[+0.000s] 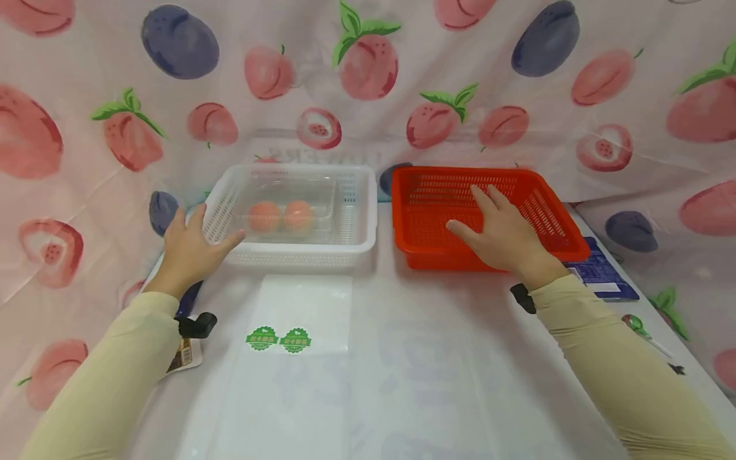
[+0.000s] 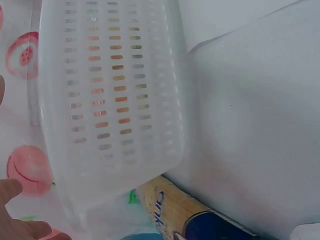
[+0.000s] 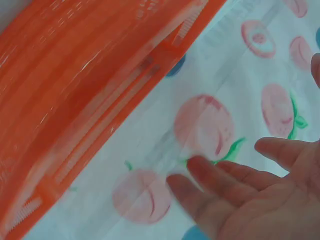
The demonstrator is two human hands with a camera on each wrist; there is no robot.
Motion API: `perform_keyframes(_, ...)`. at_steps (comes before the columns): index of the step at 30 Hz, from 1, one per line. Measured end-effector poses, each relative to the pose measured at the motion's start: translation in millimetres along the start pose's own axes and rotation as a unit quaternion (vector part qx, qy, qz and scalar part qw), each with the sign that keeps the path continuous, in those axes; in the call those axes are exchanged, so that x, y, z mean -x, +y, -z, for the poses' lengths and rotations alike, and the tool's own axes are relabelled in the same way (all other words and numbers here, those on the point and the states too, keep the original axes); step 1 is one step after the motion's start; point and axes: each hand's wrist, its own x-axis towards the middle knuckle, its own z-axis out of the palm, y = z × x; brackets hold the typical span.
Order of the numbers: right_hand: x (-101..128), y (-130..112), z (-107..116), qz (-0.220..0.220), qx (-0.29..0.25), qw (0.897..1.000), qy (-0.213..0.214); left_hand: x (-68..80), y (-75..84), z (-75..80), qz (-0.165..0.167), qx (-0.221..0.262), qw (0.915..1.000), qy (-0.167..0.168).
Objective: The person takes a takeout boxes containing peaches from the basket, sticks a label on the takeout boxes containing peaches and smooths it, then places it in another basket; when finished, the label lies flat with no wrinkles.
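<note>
My left hand (image 1: 192,252) hovers at the left front corner of a white plastic basket (image 1: 299,255), fingers spread and holding nothing. Inside that basket lies a clear plastic box (image 1: 322,191) with two round orange fruits (image 1: 282,217) showing through it. My right hand (image 1: 506,239) is raised over the front of a red plastic basket (image 1: 437,259), its fingers extended and loosely apart. In the right wrist view, the fingers (image 3: 205,200) stand apart from the red basket's rim. The left wrist view shows the white basket's slotted side, with a few fingertips at the left edge.
A white sheet (image 1: 310,306) with two green round stickers (image 1: 278,340) lies before the white basket. At right are a blue packet (image 1: 606,271) and a wrapped lollipop (image 1: 635,324). A tan and blue package (image 2: 175,205) sits by the white basket. Fruit-print cloth (image 1: 379,121) hangs behind.
</note>
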Motion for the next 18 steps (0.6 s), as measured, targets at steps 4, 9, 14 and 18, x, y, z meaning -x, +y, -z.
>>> perform_keyframes(4, -9.2, -15.3, -11.6, 0.017, -0.044, 0.999, -0.007, 0.5, -8.8, -2.6, 0.004, 0.039, 0.9992, 0.009)
perform_keyframes(9, -25.5, -32.4, -29.3, 0.041, -0.103, 0.994, -0.004, -3.2, -18.8, -6.9, 0.007, 0.063, 0.9979, 0.013)
perform_keyframes(14, -42.5, -54.1, -46.6, 0.06, -0.149, 0.987, -0.004, -8.1, -26.1, -8.4, 0.019, 0.075, 0.9966, 0.026)
perform_keyframes(18, -53.7, -70.2, -58.9, 0.072, -0.173, 0.982, -0.01, -7.8, -29.9, -8.6, 0.028, 0.094, 0.9949, 0.021)
